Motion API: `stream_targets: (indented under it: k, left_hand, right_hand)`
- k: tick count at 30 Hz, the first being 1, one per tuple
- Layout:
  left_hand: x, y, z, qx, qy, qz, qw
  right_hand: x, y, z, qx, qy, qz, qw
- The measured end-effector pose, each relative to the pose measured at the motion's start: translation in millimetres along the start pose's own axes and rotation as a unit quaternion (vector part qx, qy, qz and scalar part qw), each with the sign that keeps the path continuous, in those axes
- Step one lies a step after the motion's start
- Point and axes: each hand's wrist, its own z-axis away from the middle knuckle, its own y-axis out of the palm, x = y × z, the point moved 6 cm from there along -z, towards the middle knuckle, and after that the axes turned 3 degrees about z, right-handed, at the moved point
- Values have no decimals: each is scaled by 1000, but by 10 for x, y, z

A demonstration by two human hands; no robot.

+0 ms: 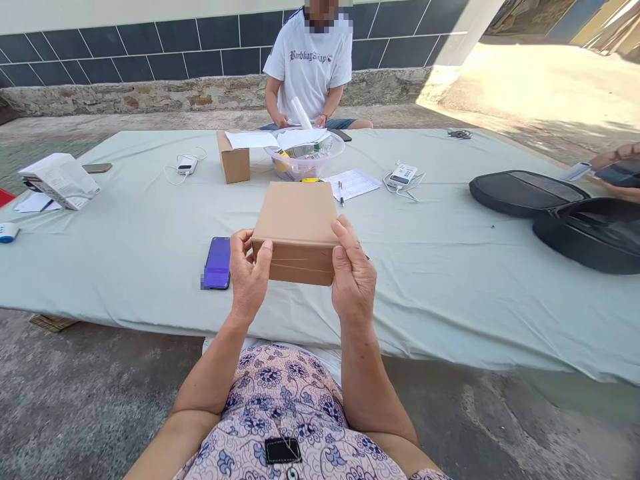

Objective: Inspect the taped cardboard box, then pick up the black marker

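Note:
A closed brown cardboard box [296, 212] is held between both hands in front of me, near the table's front edge. My left hand [249, 277] grips its left front corner, the thumb on the front face. On the opposite side my right hand [353, 277] is closed on the right front corner, its thumb also against the front. Thin thread-like lines cross the front face. A phone [218, 263] with a lit purple-blue screen lies left of my left hand. Behind the box are a printed sheet [356, 183] and a pen [341, 193].
A pale cloth covers the table [150, 260]. At the back stand a clear plastic basin [313, 163] and another cardboard box [235, 163], with a seated person [310, 67] beyond. White power banks [403, 175] with cables, a white box [63, 180] and an open black case [530, 192] lie around.

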Motion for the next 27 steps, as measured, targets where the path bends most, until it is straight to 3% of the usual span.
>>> stream_targets:
  k: [11, 16, 27]
  left_hand:
    - [7, 45, 61, -11, 7, 5, 1000]
    - [17, 75, 111, -16, -10, -11, 1000]
    - [23, 103, 114, -55, -5, -5, 998]
  right_hand:
    - [-10, -9, 8, 16, -14, 72, 997]
    - [46, 23, 27, -4, -56, 116, 992]
    - [41, 84, 28, -39, -58, 121, 990]
